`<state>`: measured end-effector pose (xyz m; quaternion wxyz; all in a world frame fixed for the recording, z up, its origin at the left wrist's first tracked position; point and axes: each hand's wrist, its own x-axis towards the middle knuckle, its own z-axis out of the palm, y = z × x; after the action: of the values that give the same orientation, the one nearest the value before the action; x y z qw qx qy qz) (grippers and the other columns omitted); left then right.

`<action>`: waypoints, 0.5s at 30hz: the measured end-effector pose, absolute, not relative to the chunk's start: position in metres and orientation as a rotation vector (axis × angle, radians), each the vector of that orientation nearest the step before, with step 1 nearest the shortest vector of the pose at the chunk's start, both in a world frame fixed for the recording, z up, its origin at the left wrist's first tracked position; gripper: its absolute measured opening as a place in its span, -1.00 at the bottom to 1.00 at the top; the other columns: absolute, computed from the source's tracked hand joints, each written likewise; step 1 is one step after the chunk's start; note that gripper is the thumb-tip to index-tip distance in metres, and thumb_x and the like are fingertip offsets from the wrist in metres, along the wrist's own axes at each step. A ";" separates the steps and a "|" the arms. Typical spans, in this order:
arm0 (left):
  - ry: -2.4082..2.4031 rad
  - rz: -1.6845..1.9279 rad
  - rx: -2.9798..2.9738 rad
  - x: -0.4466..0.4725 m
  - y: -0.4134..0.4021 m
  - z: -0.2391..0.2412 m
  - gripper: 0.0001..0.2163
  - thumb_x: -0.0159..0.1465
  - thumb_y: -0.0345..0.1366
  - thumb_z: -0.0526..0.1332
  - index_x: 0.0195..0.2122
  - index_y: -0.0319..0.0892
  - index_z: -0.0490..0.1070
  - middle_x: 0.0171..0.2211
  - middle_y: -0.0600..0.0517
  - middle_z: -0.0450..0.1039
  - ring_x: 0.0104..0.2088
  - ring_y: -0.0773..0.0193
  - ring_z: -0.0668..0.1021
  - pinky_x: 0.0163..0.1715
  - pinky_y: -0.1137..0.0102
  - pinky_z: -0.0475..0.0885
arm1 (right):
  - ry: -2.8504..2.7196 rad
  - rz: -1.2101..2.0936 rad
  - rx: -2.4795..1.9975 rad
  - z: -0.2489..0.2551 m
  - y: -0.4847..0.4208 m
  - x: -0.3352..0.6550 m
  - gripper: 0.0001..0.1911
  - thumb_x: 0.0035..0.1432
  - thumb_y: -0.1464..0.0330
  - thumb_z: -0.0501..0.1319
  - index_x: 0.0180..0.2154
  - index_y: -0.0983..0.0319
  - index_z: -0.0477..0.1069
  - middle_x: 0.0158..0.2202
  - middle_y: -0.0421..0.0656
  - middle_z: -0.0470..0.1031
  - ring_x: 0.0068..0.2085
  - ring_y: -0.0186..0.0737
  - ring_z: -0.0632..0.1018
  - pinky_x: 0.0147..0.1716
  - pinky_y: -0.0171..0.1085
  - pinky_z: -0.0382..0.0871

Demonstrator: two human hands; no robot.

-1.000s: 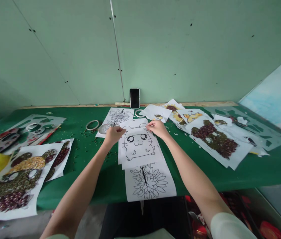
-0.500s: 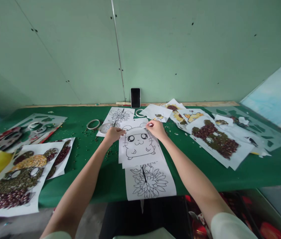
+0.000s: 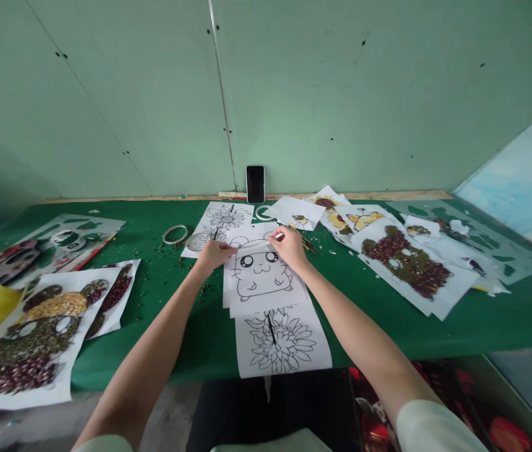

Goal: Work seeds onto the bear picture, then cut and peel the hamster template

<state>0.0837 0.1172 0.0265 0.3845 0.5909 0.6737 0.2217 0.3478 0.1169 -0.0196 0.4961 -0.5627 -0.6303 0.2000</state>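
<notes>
A hamster line drawing (image 3: 262, 282) on white paper lies in front of me, over other sheets. Across the hamster's forehead runs a thin pale strip of tape (image 3: 252, 245), faint against the paper. My left hand (image 3: 216, 256) pinches its left end beside the drawing's left edge. At the other end, near the hamster's right ear, my right hand (image 3: 290, 248) is closed in a pinch, with a bit of white at the fingertips. Below the hamster shows a flower line drawing (image 3: 279, 345), its lower edge near the table's front.
Tape rolls lie behind my left hand (image 3: 175, 235) and by the phone (image 3: 255, 184). Seed-covered pictures are at left (image 3: 39, 339) and right (image 3: 411, 263). Pencils (image 3: 310, 245) lie beside my right hand. Loose seeds dot the green tablecloth (image 3: 162, 301).
My right hand has moved a little to the left over the drawing's top, uncovering the pencils beside it. My left hand stays almost where it was.
</notes>
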 end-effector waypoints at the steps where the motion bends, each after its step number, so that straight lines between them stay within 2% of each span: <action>1: 1.717 0.564 1.512 0.084 0.117 0.027 -0.72 0.14 -0.06 0.44 -0.50 -0.17 0.58 -0.68 0.08 0.29 -0.52 0.25 0.37 -0.51 0.37 0.23 | -1.518 0.482 -1.369 -0.020 0.117 0.347 -0.80 0.16 0.28 0.44 -0.39 0.13 0.45 -0.48 -0.20 0.58 -0.43 -0.12 0.59 -0.32 -0.24 0.43; 9: 1.756 0.533 1.571 0.087 0.117 0.025 -0.77 0.20 -0.16 0.42 -0.49 -0.21 0.60 -0.66 0.04 0.41 -0.55 0.27 0.42 -0.45 0.36 0.32 | -1.552 0.421 -1.336 -0.020 0.118 0.347 -0.82 0.20 0.35 0.39 -0.37 0.11 0.41 -0.44 -0.20 0.60 -0.39 -0.12 0.60 -0.28 -0.22 0.45; 15: 1.679 0.564 1.571 0.086 0.119 0.014 -0.72 0.23 -0.19 0.36 -0.59 -0.13 0.48 -0.71 0.07 0.39 -0.63 0.29 0.41 -0.45 0.38 0.38 | -1.606 0.334 -1.254 -0.021 0.119 0.345 -0.82 0.27 0.33 0.37 -0.35 0.11 0.39 -0.36 -0.16 0.61 -0.38 -0.13 0.58 -0.26 -0.19 0.47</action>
<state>0.0861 0.1194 0.0141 0.3774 0.6146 0.6566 0.2207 0.3447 0.1186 -0.0208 0.5129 -0.5213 -0.6677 0.1391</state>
